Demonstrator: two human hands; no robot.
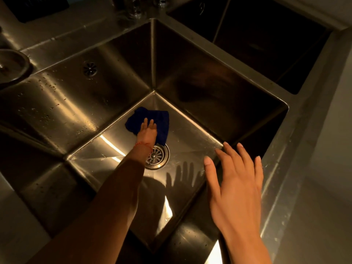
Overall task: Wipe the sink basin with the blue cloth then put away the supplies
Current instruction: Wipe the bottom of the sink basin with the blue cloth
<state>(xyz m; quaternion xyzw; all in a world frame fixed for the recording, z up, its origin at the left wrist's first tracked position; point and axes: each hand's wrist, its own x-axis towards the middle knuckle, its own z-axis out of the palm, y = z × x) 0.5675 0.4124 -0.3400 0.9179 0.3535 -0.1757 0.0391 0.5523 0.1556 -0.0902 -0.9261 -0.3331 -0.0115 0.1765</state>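
A deep stainless steel sink basin (190,147) fills the middle of the view. On its floor near the far corner lies the blue cloth (161,121). My left hand (148,131) reaches down into the basin and presses flat on the cloth, fingers extended, with a red thread around the wrist. The round drain strainer (158,156) sits just behind that wrist. My right hand (236,180) hovers above the basin's right side, fingers spread and holding nothing; its shadow falls on the sink floor.
A second, darker basin (257,44) lies beyond the divider at the upper right. An overflow hole (90,69) marks the left wall. A round metal fitting (11,65) sits on the rim at the far left. Steel counter edge (297,168) runs along the right.
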